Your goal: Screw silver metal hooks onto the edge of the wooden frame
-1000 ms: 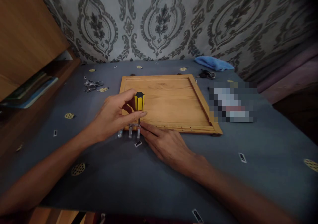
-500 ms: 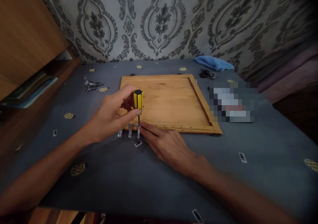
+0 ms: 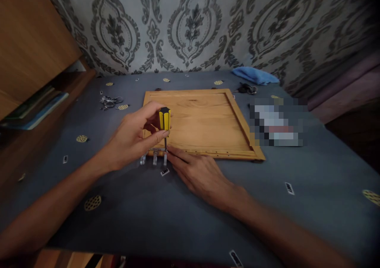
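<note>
Upright between the left hand's closed thumb and fingers stands the yellow-and-black screwdriver, its tip down on a metal hook bracket at the near-left corner of the wooden board, mid-tabletop. The right hand lies flat and open, gripping nothing, fingertips touching the bracket just beside the tip. Small black-and-white tags on the tabletop are too small to read.

The left hand is curled up, thumb on top and fingers below, pinching a screwdriver that stands straight up. Its arm comes in from the lower left. The right hand lies flat and palm down, with its fingers stretched out together. Its arm comes in from the lower right.
</note>
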The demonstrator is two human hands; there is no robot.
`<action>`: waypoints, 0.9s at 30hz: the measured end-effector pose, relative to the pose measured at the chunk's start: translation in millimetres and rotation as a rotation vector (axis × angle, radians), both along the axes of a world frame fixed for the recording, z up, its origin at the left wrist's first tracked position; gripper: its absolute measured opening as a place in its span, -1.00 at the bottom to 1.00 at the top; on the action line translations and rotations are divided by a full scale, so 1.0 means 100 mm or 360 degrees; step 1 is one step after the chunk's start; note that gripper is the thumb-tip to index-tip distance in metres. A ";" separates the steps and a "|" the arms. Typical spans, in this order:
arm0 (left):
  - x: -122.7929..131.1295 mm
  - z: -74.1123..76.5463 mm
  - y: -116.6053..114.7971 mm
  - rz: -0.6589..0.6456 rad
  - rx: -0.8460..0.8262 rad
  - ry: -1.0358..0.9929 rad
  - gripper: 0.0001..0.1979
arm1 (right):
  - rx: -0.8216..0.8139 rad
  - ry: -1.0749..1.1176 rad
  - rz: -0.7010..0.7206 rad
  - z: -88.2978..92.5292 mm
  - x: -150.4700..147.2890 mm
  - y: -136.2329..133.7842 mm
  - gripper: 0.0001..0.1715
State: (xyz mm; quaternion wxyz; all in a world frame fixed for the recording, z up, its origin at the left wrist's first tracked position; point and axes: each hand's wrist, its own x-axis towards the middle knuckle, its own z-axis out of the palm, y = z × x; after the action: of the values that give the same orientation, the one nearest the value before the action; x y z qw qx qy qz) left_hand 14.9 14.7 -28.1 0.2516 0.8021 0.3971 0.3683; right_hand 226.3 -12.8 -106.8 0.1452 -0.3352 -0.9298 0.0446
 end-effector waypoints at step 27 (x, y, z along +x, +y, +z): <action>0.02 -0.01 0.03 -0.0116 -0.0151 -0.0017 -0.90 | 0.0005 -0.0024 0.0008 0.00 0.00 0.01 -0.54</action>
State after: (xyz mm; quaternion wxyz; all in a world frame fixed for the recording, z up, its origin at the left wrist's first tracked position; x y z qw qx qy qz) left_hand 17.3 17.8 -28.6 0.3046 0.8012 0.3832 0.3440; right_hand 226.3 -12.1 -107.1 0.1386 -0.3328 -0.9318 0.0410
